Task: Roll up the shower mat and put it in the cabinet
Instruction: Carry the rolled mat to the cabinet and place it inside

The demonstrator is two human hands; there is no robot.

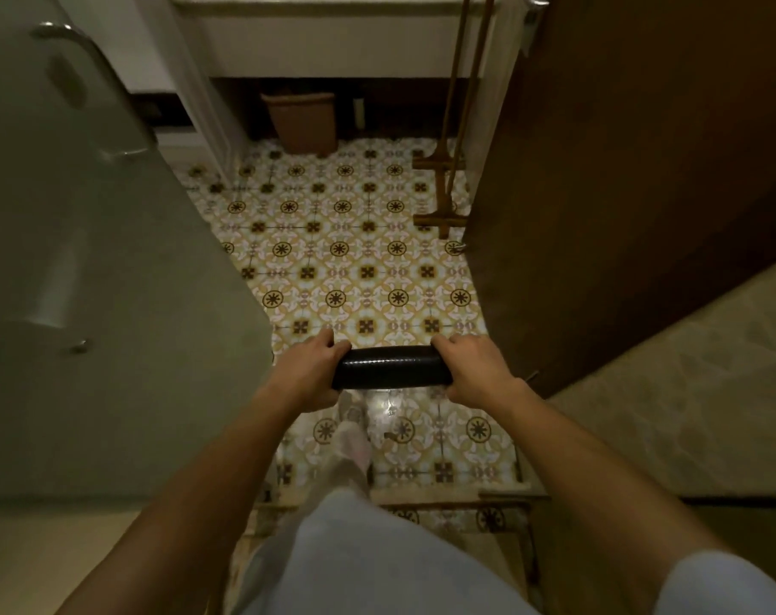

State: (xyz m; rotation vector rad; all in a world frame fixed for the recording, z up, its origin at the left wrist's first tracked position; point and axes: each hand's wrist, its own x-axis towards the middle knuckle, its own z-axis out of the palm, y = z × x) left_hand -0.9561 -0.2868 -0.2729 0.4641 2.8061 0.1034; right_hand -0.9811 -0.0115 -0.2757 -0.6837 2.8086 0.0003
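Note:
The shower mat (pixel 390 367) is a tight black roll, held level in the air above the patterned tile floor. My left hand (pixel 308 372) grips its left end and my right hand (pixel 470 370) grips its right end. Both forearms reach forward from the bottom of the view. A grey door (pixel 111 268) with a metal handle fills the left side; I cannot tell whether it belongs to the cabinet.
A brown wooden door (pixel 621 170) stands open on the right. Ahead are a brown bin (pixel 304 119) under a white counter and a wooden rack (pixel 444 188) at the right. My foot (pixel 350 441) is on the tile floor (pixel 333 241). A beige surface (pixel 688 392) lies right.

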